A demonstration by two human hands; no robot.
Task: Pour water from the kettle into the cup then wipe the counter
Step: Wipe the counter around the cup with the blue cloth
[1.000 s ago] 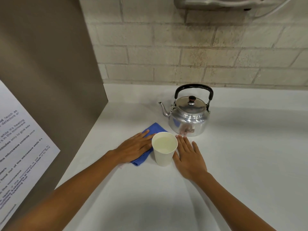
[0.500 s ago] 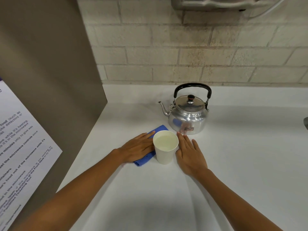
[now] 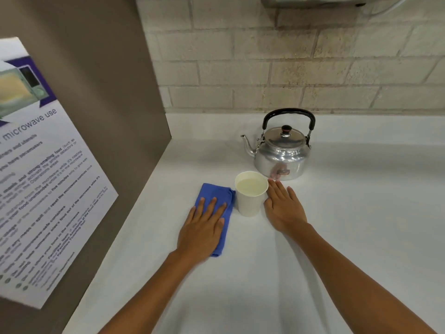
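A shiny metal kettle (image 3: 280,155) with a black handle stands upright on the white counter (image 3: 337,225), spout pointing left. Just in front of it stands a white paper cup (image 3: 250,194) holding water. A folded blue cloth (image 3: 216,196) lies flat on the counter left of the cup. My left hand (image 3: 202,230) presses flat on the cloth, fingers spread. My right hand (image 3: 284,206) rests flat on the counter right beside the cup, holding nothing.
A tall brown panel (image 3: 108,92) walls off the counter's left side and carries a microwave-use poster (image 3: 41,179). A brick wall (image 3: 289,56) runs along the back. The underside of a wall-mounted unit (image 3: 313,2) shows at the top.
My left hand has slid the blue cloth toward me and turned it lengthwise beside the cup. The view has tilted up and left. My right hand, the cup and the kettle stay put.
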